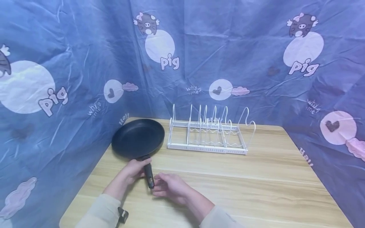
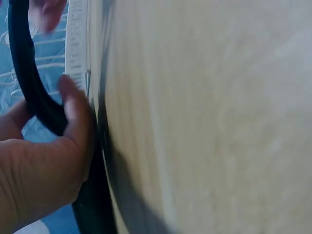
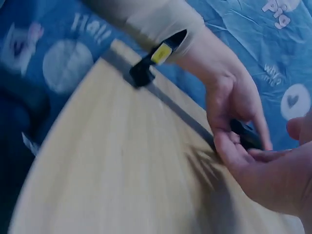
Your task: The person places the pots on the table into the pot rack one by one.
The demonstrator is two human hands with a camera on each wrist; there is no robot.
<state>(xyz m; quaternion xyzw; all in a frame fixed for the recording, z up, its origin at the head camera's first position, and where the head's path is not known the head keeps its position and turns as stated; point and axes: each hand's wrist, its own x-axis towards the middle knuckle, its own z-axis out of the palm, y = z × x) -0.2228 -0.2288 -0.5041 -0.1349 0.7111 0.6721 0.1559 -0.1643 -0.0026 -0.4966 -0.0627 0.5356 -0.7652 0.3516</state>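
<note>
A black frying pan (image 1: 138, 137) is at the left of the table, its handle (image 1: 149, 174) pointing toward the front. My left hand (image 1: 132, 171) grips the handle near the pan body, thumb over its top; the left wrist view shows thumb and fingers on either side of the handle (image 2: 24, 63). Beside the handle's end is my right hand (image 1: 174, 188), fingers extended and thumb apart. In the right wrist view the right hand's fingers lie close under the handle (image 3: 246, 136); whether they touch it I cannot tell.
A white wire rack (image 1: 206, 148) with several upright loops stands at the back middle of the wooden table (image 1: 256, 183), right of the pan. Blue printed cloth (image 1: 199, 72) hangs behind and on both sides, close to the pan's left rim.
</note>
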